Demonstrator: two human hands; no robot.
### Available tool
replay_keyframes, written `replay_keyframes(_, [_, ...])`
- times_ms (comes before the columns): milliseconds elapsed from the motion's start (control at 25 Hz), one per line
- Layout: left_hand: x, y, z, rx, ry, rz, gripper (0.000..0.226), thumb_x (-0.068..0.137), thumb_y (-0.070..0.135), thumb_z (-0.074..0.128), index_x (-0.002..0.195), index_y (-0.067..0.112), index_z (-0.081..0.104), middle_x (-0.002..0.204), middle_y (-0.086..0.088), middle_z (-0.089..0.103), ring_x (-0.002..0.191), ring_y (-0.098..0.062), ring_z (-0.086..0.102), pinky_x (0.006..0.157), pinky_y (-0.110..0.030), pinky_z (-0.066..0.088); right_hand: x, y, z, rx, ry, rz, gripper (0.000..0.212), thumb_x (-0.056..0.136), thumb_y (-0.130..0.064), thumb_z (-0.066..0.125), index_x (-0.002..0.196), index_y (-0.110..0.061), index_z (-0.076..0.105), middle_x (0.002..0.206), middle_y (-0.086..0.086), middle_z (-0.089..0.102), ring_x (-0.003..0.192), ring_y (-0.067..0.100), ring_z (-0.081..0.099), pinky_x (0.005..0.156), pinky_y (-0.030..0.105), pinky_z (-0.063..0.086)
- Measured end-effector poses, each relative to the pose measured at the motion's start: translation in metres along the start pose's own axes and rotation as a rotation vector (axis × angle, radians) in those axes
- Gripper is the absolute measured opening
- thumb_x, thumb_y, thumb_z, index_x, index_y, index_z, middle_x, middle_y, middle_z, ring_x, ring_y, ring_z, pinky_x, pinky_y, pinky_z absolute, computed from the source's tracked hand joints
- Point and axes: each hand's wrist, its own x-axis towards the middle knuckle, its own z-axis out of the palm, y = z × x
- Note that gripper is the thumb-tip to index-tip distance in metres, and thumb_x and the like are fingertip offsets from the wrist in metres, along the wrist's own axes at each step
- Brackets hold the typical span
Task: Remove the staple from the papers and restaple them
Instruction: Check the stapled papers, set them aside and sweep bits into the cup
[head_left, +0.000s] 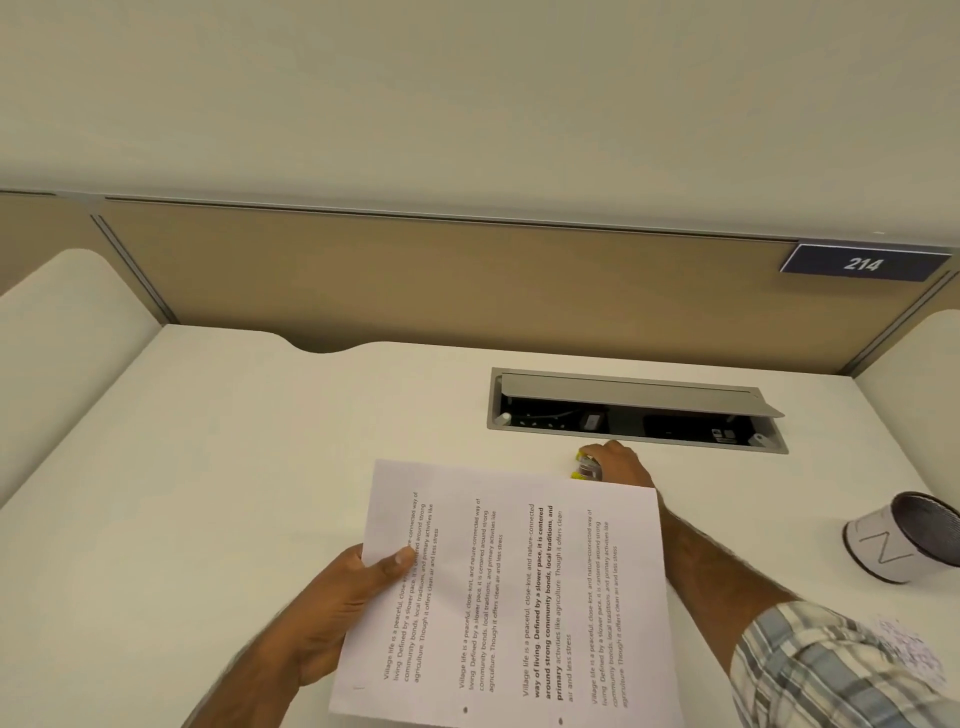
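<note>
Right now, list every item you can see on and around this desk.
papers: one stack, white with black print, held above the desk's near middle
small tool: one, yellow and clear, behind the papers' far edge; type unclear
cup: one, white with dark mesh inside, lying on its side at the desk's right
crumpled paper: one, white with print, near right corner
cable box: one, grey lid open, dark inside, set into the desk's far side
number sign: one, dark blue, reads 214, on the partition's upper right
desk: one, white
left hand: gripping the papers' left edge
right hand: on the small tool, behind the papers
</note>
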Motion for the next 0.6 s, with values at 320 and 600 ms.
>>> replay_keyframes(320, [-0.006, 0.018, 0.006, 0.239, -0.143, 0.024, 0.042, 0.09, 0.034, 0.071, 0.123, 0.009, 0.074, 0.126, -0.025, 0.072, 0.111, -0.043, 0.071, 0.097, -0.052, 0.058, -0.095, -0.065, -0.111, 0.662, -0.104, -0.037, 0.023, 0.093, -0.028, 0.068, 0.093, -0.005, 0.071, 0.096, 0.009, 0.073, 0.094, 0.027, 0.068, 0.076, 0.029, 0.05])
replay_keyframes(600, [-0.013, 0.06, 0.062, 0.663, -0.389, 0.035, 0.046, 0.092, 0.039, 0.072, 0.122, 0.003, 0.071, 0.119, -0.018, 0.076, 0.102, -0.035, 0.074, 0.094, -0.045, 0.061, -0.236, -0.079, -0.155, 0.522, -0.581, -0.101, 0.042, 0.084, -0.027, 0.078, 0.121, -0.013, 0.064, 0.116, 0.004, 0.074, 0.106, 0.027, 0.071, 0.096, 0.047, 0.055])
